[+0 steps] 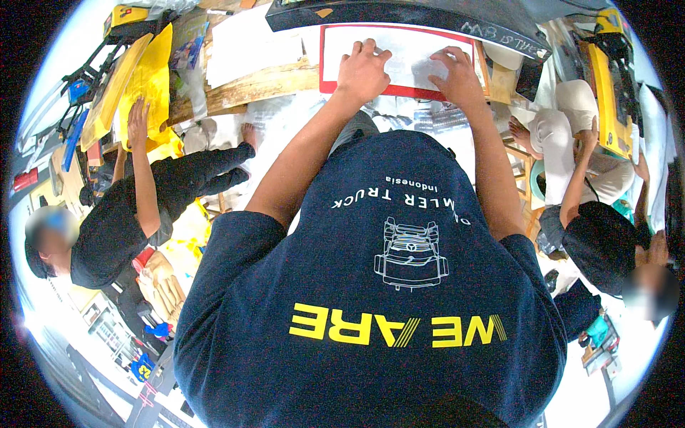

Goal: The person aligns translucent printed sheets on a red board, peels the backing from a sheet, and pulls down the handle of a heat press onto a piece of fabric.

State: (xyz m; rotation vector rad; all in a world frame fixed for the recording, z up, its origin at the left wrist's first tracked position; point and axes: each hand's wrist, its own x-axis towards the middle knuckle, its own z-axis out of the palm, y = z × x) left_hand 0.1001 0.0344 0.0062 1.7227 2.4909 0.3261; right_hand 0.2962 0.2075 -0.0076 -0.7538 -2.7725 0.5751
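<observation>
My left hand [362,71] rests at the middle of a white rectangular surface with a red border [421,93], its fingers bent and slightly apart. My right hand [457,75] is at the right part of the same surface, fingers arched and spread, with nothing visible held in them. A long black bar [399,23] with pale handwriting lies just beyond the red-bordered piece. To the left, white paper sheets [242,46] lie on the wooden table [228,91].
A person [114,228] at left has a hand on yellow material [146,64]. Another person [599,242] at right reaches toward a yellow piece [606,100]. A wooden stool [517,160] stands beside me at right.
</observation>
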